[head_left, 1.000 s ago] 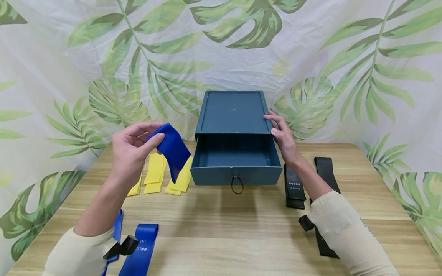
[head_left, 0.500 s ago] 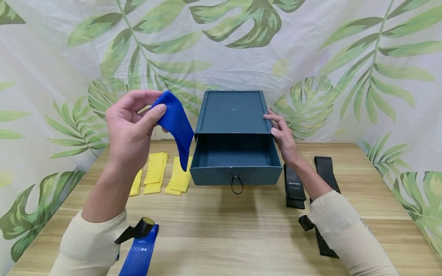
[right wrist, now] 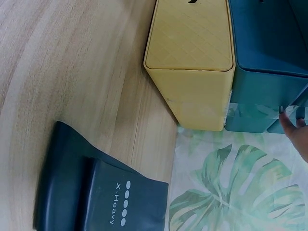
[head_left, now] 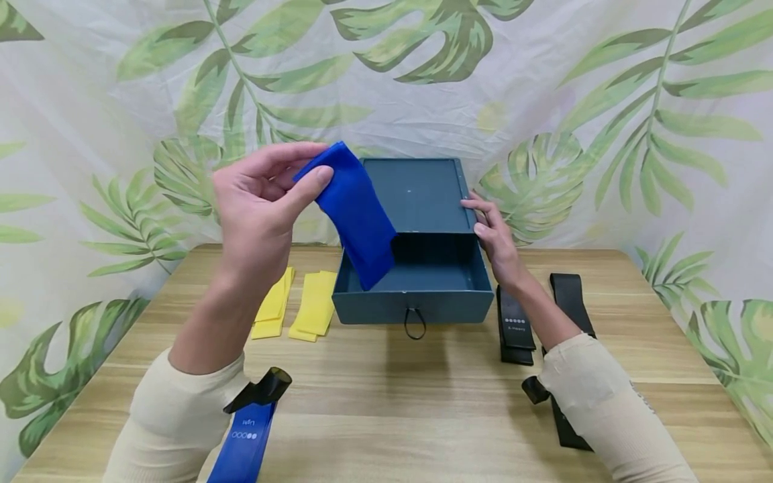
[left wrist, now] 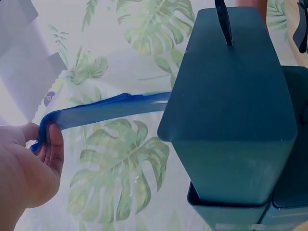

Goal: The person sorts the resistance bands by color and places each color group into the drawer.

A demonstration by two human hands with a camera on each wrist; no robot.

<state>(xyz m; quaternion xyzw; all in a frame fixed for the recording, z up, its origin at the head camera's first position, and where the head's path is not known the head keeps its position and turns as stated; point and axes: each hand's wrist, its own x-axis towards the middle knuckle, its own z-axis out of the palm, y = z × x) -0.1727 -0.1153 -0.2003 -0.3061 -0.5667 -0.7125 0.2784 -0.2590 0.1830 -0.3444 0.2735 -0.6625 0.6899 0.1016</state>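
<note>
Between thumb and fingers, my left hand (head_left: 256, 208) pinches one end of a blue resistance band (head_left: 359, 215). The folded band hangs down over the pulled-out drawer (head_left: 368, 308), its lower end just above the opening. In the left wrist view the band (left wrist: 106, 110) stretches behind the drawer front (left wrist: 231, 86). My right hand (head_left: 498, 245) rests against the right side of the dark teal drawer box (head_left: 417, 181), fingertips at its top edge. A black cord loop (head_left: 415, 325) hangs from the drawer front. The visible drawer floor is bare.
Folded yellow bands (head_left: 314, 305) lie left of the box. Another blue band (head_left: 244, 446), marked Light, is at front left. Black bands (head_left: 514, 325) lie on the right, one marked X-Heavy. A yellow drawer (right wrist: 190, 38) stands below the teal box in the right wrist view.
My left hand has risen and moved right, carrying the blue band from above the yellow bands to over the open drawer. My right hand has stayed on the box.
</note>
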